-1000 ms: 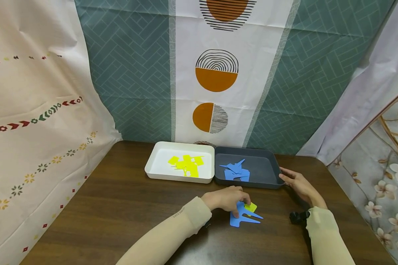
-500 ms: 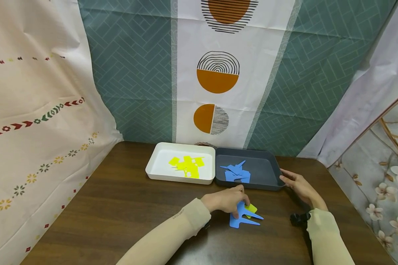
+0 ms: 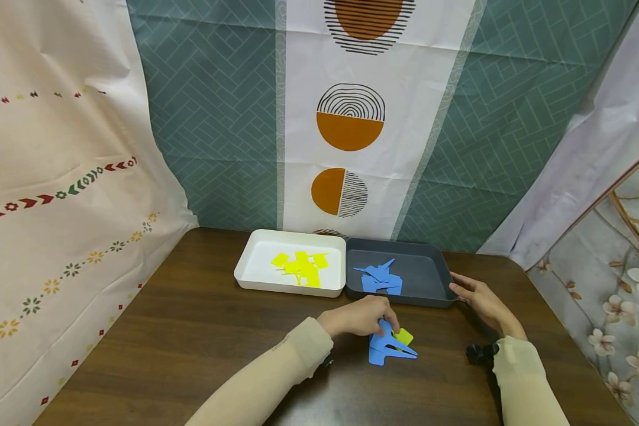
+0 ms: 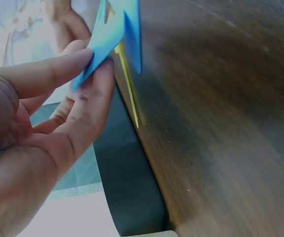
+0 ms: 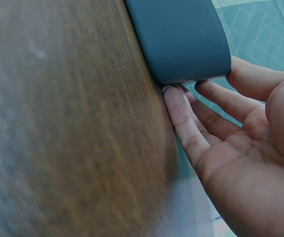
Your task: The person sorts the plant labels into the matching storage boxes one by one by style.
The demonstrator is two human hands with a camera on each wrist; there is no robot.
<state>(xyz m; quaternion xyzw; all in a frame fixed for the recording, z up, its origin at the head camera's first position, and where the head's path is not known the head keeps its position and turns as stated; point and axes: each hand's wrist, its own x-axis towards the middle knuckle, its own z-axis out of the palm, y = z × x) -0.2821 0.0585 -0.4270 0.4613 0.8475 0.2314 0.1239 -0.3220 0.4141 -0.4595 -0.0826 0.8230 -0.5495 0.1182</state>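
My left hand (image 3: 358, 316) pinches a blue T-shaped plant tag (image 4: 108, 37) between thumb and forefinger, lifted at a tilt. Another blue plant tag (image 3: 377, 356) lies right under it, partly covered. A yellow plant tag (image 3: 404, 336) shows from beneath the blue ones, mostly hidden in the head view. My right hand (image 3: 481, 303) touches the right end of the dark grey tray (image 3: 423, 272), its fingers nearly straight along the end wall (image 5: 191, 44). Several blue tags (image 3: 381, 283) lie in that tray.
Left of the dark tray, side by side with it, stands a white tray (image 3: 255, 260) with several yellow tags (image 3: 306, 269). Both trays are at the back of the brown wooden table (image 3: 202, 331), before a patterned curtain (image 3: 218, 118).
My left hand has shifted slightly up and left, raising the upper blue tag so it tilts off the one below. The right hand stays at the tray's end.
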